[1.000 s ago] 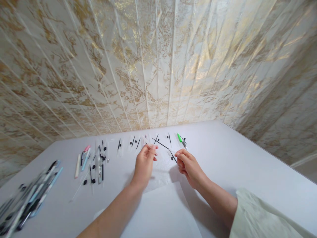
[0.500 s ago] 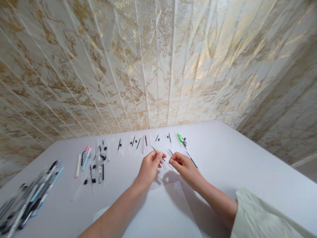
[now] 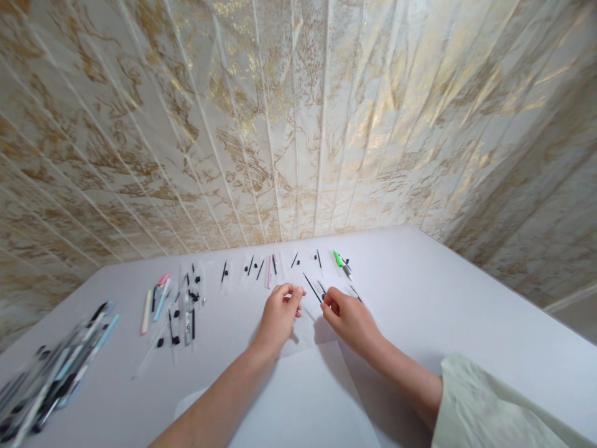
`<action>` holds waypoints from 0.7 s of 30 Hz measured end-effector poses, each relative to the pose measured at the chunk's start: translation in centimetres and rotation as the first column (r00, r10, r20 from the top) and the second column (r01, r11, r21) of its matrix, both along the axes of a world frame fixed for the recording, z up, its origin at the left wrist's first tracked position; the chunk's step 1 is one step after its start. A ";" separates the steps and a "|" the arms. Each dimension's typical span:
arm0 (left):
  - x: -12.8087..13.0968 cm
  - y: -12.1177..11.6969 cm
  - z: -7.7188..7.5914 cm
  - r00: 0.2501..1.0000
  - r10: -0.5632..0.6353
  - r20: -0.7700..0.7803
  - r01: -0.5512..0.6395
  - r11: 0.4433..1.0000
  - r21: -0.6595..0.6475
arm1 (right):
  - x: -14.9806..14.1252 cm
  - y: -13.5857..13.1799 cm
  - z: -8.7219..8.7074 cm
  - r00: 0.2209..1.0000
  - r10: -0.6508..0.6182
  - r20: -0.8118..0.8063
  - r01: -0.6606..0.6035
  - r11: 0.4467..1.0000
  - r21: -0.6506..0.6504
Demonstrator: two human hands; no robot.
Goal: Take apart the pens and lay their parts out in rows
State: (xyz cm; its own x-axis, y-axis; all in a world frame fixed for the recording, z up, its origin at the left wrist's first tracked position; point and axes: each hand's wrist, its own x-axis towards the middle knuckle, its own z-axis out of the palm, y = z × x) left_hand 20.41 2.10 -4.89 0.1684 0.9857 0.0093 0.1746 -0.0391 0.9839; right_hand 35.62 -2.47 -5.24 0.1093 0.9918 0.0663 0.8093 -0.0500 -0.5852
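My right hand (image 3: 346, 313) pinches the near end of a thin black pen refill (image 3: 312, 287), which points up and to the left over the table. To its left, my left hand (image 3: 280, 311) has thumb and fingertips pressed together. Whatever it may hold is too small or clear to make out. A faint clear pen part (image 3: 308, 314) shows between the two hands. Just beyond my right hand lie another dark refill (image 3: 321, 286) and a dark-tipped pen part (image 3: 355, 292), partly hidden by it.
White paper (image 3: 303, 398) lies under my forearms. Along the back runs a row of taken-apart pens, with a green pen (image 3: 341, 264) at its right end. Several caps and clear barrels (image 3: 189, 311) lie left, near a blue pen (image 3: 161, 300). A pen pile (image 3: 65, 367) fills the left front.
The dark refill has passed from my left hand to my right, which now holds it by its near end. My left hand has stayed nearly in place, fingers still pinched.
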 end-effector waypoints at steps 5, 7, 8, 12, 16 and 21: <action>-0.6 0.8 -0.6 0.997 -0.022 -0.073 0.019 0.999 -0.034 | -0.1 -0.3 0.0 0.938 -0.003 0.348 0.017 0.999 -0.037; -0.7 1.1 -0.9 0.995 -0.038 -0.091 0.032 0.997 -0.065 | -0.3 -0.3 -0.2 0.911 0.000 0.413 0.016 0.999 -0.035; -0.7 1.2 -1.2 0.994 -0.045 -0.100 0.038 0.996 -0.078 | -0.4 -0.3 -0.3 0.900 0.000 0.436 0.016 0.999 -0.033; -0.7 1.6 -2.3 0.984 -0.088 -0.156 0.072 0.992 -0.107 | -0.8 -0.2 -0.9 0.875 0.015 0.485 0.010 0.999 -0.049; -0.9 1.8 -3.1 0.966 -0.114 -0.233 0.093 0.991 -0.099 | -1.0 0.0 -1.2 0.866 0.017 0.499 0.016 0.998 -0.063; -1.1 1.7 -3.3 0.952 -0.093 -0.290 0.086 0.996 -0.036 | -1.2 0.2 -1.2 0.880 0.022 0.475 0.023 0.996 -0.087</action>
